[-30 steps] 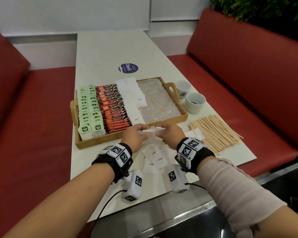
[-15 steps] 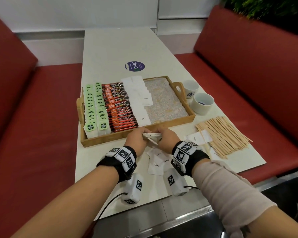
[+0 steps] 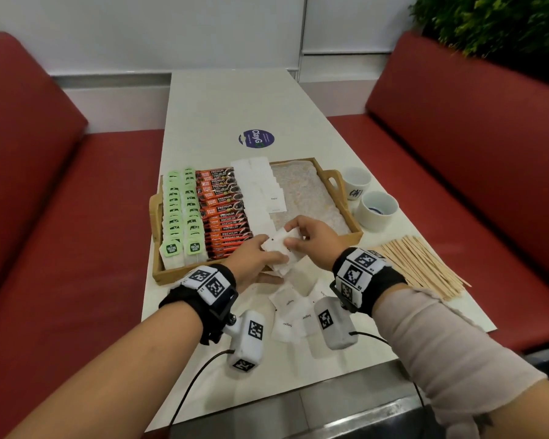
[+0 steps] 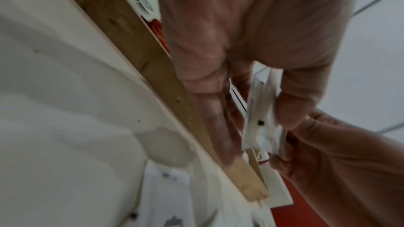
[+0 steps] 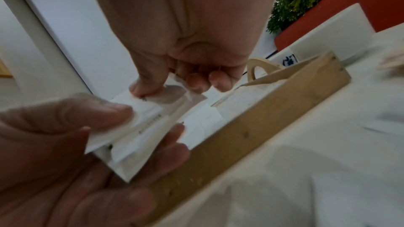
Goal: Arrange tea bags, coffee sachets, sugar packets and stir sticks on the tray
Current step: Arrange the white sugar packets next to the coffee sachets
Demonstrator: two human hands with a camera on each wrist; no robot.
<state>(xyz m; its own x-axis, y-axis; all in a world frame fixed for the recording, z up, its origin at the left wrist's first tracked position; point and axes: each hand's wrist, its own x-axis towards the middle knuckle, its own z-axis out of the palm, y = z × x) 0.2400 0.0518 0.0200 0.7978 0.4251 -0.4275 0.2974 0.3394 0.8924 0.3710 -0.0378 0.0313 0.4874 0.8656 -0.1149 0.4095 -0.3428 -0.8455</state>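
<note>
A wooden tray (image 3: 159, 274) holds rows of green tea bags (image 3: 181, 210), orange coffee sachets (image 3: 225, 210) and white sugar packets (image 3: 257, 191); its right part is bare. Over the tray's near rim both hands hold a small stack of sugar packets (image 3: 279, 248). My left hand (image 3: 274, 264) grips the stack from the left, thumb on top and fingers beneath. My right hand (image 3: 293, 236) pinches its far end. In the right wrist view the stack (image 5: 140, 135) is fanned above the rim (image 5: 251, 135). Stir sticks (image 3: 422, 267) lie on the table to the right.
Several loose sugar packets (image 3: 290, 312) lie on the white table (image 3: 235, 99) between my wrists. Two white cups (image 3: 377, 209) stand right of the tray. Red bench seats (image 3: 76, 248) flank the table, with a plant (image 3: 488, 23) at the back right.
Both hands have lifted the stack of sugar packets from just before the tray to above its near rim, and the right hand now reaches over the tray.
</note>
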